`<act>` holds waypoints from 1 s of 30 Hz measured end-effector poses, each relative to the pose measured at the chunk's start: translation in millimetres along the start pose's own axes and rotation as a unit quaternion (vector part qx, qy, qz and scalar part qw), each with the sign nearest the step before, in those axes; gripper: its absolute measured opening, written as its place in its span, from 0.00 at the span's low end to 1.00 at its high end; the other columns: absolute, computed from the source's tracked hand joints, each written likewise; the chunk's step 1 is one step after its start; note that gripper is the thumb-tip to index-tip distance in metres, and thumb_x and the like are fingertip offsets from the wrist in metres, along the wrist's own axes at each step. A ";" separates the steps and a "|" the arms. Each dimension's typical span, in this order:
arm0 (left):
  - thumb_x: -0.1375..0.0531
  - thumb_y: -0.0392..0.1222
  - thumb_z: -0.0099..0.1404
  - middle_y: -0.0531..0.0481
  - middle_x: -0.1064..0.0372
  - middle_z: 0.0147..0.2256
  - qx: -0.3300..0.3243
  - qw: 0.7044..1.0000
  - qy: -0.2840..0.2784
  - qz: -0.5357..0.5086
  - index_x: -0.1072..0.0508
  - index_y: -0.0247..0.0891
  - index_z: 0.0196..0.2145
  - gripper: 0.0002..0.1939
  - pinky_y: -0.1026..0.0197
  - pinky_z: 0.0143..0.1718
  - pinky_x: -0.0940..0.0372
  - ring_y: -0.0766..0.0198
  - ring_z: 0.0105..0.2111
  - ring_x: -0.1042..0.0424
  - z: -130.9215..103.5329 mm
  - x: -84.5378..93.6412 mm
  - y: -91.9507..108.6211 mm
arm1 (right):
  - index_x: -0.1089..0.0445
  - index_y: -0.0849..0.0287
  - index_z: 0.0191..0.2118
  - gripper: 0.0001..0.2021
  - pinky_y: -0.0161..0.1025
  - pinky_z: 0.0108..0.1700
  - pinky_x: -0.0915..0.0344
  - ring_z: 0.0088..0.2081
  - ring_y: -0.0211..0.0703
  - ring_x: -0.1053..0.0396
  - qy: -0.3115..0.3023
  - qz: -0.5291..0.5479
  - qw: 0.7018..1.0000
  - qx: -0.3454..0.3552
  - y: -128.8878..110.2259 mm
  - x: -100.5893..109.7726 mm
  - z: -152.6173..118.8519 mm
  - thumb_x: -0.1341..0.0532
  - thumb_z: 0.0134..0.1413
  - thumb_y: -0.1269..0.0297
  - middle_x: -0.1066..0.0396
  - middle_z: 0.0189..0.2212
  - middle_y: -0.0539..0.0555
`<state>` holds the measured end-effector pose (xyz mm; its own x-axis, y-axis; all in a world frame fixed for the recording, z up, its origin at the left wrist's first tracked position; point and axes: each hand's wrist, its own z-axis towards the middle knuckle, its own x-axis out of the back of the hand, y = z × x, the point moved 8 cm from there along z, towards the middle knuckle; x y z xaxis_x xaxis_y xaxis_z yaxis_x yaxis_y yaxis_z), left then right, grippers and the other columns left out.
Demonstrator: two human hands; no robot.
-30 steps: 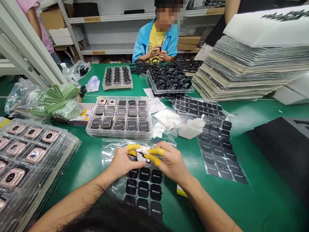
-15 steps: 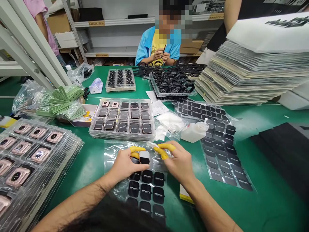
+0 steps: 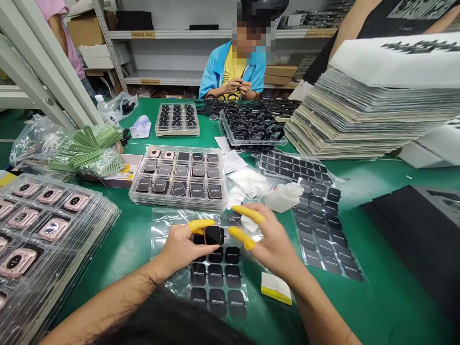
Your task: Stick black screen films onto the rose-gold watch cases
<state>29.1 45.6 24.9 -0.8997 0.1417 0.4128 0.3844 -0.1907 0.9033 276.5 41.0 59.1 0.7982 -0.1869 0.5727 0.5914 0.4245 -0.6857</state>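
Note:
My left hand (image 3: 178, 248), with yellow finger covers, pinches a smartwatch body (image 3: 214, 235) without a strap, its dark screen facing up. To the right, my right hand (image 3: 272, 238) has its yellow-covered thumb and finger spread apart, with nothing between them. A small white wipe (image 3: 248, 223) lies just behind those fingers. Beneath both hands is a clear sheet of black square screen films (image 3: 215, 276) marked "HiFuture". Behind my left hand stands a clear tray (image 3: 178, 203) of watch bodies, most of them covered with black squares.
Stacked trays of pink watch bodies (image 3: 53, 227) stand at left. A white bottle (image 3: 283, 197) and another film sheet (image 3: 325, 235) are right of centre. A yellow-white pad (image 3: 276, 287) lies near my right forearm. A tall sheet stack (image 3: 366, 110) is at right. A co-worker (image 3: 232, 72) sits opposite.
My right hand has let go of the white wipe, and its fingers have spread. The watch stays in my left hand; its screen's pale reflection has gone dark.

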 end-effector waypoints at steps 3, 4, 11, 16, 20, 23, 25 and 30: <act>0.15 0.50 0.59 0.48 0.07 0.38 -0.017 1.000 -0.014 -0.012 0.06 0.47 0.52 0.23 0.49 0.46 0.11 0.48 0.36 0.08 -0.6 -1.2 -0.2 | 0.13 0.43 0.59 0.16 0.57 0.52 0.15 0.48 0.59 0.14 -0.083 0.111 0.989 -0.056 -4.9 -28.1 -4.5 0.25 0.71 0.50 0.12 0.46 0.56; 0.15 0.50 0.59 0.48 0.07 0.37 -0.020 1.000 -0.011 -0.014 0.06 0.47 0.52 0.24 0.50 0.46 0.11 0.48 0.35 0.08 -0.3 -0.2 -0.2 | 0.12 0.44 0.57 0.14 0.55 0.50 0.14 0.44 0.57 0.14 -0.091 0.131 0.984 -0.083 -2.5 -34.1 -5.9 0.25 0.70 0.50 0.12 0.43 0.54; 0.15 0.46 0.57 0.44 0.05 0.46 -0.080 0.997 -0.011 -0.001 0.06 0.45 0.51 0.24 0.48 0.54 0.12 0.45 0.43 0.06 2.5 5.2 12.1 | 0.12 0.49 0.51 0.11 0.53 0.49 0.13 0.41 0.57 0.11 -0.079 0.161 0.969 -0.172 15.2 -34.5 -5.9 0.26 0.65 0.57 0.10 0.40 0.57; 0.15 0.46 0.56 0.45 0.06 0.41 -0.038 0.999 -0.006 -0.010 0.06 0.43 0.51 0.25 0.47 0.51 0.11 0.45 0.39 0.07 2.9 5.8 5.8 | 0.11 0.50 0.45 0.10 0.54 0.47 0.14 0.41 0.60 0.10 -0.079 0.177 0.962 -0.194 16.5 -36.3 -4.2 0.27 0.65 0.54 0.09 0.40 0.59; 0.13 0.46 0.49 0.43 0.06 0.43 0.104 0.981 -0.023 -0.161 0.08 0.41 0.51 0.31 0.46 0.56 0.12 0.42 0.46 0.06 4.1 -1.5 -7.5 | 0.12 0.51 0.40 0.10 0.51 0.43 0.16 0.38 0.58 0.13 -0.081 0.170 0.967 -0.170 12.6 -38.7 -1.2 0.27 0.66 0.52 0.10 0.36 0.57; 0.09 0.45 0.41 0.40 0.06 0.43 0.204 0.936 -0.015 -0.286 0.11 0.37 0.49 0.38 0.46 0.57 0.12 0.40 0.48 0.06 4.4 -6.0 -13.1 | 0.16 0.51 0.36 0.13 0.49 0.42 0.20 0.36 0.54 0.17 -0.074 0.174 0.972 -0.141 9.1 -37.6 2.5 0.29 0.68 0.49 0.13 0.33 0.55; 0.08 0.44 0.38 0.40 0.07 0.42 0.223 0.923 -0.002 -0.314 0.11 0.36 0.48 0.39 0.45 0.58 0.13 0.41 0.48 0.07 5.7 -4.7 -13.1 | 0.19 0.51 0.35 0.15 0.49 0.44 0.20 0.38 0.53 0.18 -0.085 0.180 0.971 -0.132 8.6 -38.5 4.4 0.30 0.68 0.47 0.14 0.34 0.55; 0.10 0.43 0.43 0.40 0.06 0.47 0.181 0.950 -0.010 -0.253 0.11 0.38 0.50 0.35 0.44 0.60 0.14 0.39 0.51 0.07 6.4 -1.4 -10.7 | 0.15 0.51 0.47 0.17 0.53 0.52 0.17 0.45 0.58 0.14 -0.112 0.223 0.947 -0.202 20.0 -45.3 0.6 0.23 0.59 0.48 0.11 0.42 0.57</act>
<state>27.6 53.7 15.4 -0.9857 0.1454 -0.0854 -0.0465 0.2522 0.9666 252.1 58.5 19.7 0.9613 0.1425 0.2359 0.2334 0.0341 -0.9718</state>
